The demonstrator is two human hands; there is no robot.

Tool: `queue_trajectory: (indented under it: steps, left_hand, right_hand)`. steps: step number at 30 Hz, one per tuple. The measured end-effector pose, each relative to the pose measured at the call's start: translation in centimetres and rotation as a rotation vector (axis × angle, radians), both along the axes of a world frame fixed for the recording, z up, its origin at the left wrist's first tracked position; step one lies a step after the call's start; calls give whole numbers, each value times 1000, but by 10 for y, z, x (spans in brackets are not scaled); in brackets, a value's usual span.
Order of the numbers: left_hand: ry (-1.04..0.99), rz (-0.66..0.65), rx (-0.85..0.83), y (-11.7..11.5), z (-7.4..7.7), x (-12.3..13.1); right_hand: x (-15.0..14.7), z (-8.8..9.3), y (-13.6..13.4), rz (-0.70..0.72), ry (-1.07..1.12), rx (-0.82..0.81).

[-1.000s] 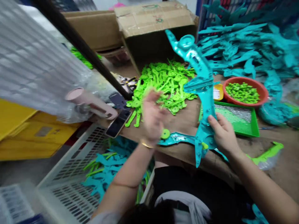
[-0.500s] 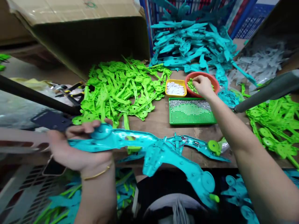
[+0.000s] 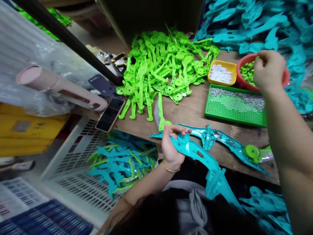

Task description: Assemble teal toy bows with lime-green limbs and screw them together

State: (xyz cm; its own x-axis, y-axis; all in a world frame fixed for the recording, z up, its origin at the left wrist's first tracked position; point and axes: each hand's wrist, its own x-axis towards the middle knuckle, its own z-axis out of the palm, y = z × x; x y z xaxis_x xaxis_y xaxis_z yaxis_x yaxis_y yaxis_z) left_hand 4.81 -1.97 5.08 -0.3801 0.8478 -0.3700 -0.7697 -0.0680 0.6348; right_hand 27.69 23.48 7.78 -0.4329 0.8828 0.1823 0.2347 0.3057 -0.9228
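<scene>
My left hand (image 3: 171, 151) is closed round one end of a turquoise bow-shaped plastic shell (image 3: 201, 155), which hangs tilted over the table's front edge. Just behind it, a second turquoise shell (image 3: 226, 138) lies on the table, with thin wires inside and a round green part (image 3: 252, 152) at its right end. My right hand (image 3: 270, 70) is over a red bowl (image 3: 242, 62) of small green pieces (image 3: 247, 72). Its fingers are pinched together, and whatever they hold is hidden. A green perforated tray (image 3: 232, 112) with small metal pins sits in front of the bowl.
A yellow tray (image 3: 212, 80) of white pieces adjoins the bowl. Green arm-like parts (image 3: 168, 65) are heaped at centre, turquoise shells (image 3: 249, 26) behind. A phone (image 3: 110, 113) and a pink cylinder (image 3: 61, 86) lie left. Below is a white crate (image 3: 66, 163) of parts.
The view has swung left and down, so the table shows further right. My left hand still grips the turquoise shell, whose end now points more downward. My right hand stays at the red bowl.
</scene>
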Motion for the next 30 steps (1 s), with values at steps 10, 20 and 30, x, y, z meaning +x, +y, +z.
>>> queue_trajectory:
  steps: [10, 20, 30]
  left_hand:
    - [-52, -60, -54, -4, -11, 18]
    - [-10, -80, -36, -8, -5, 21]
    - [87, -54, -42, -14, -5, 31]
  right_hand:
    - [-82, -18, -236, -13, -168, -173]
    - [-86, -21, -243, 78, -65, -269]
    - [-91, -20, -249, 115, -110, -182]
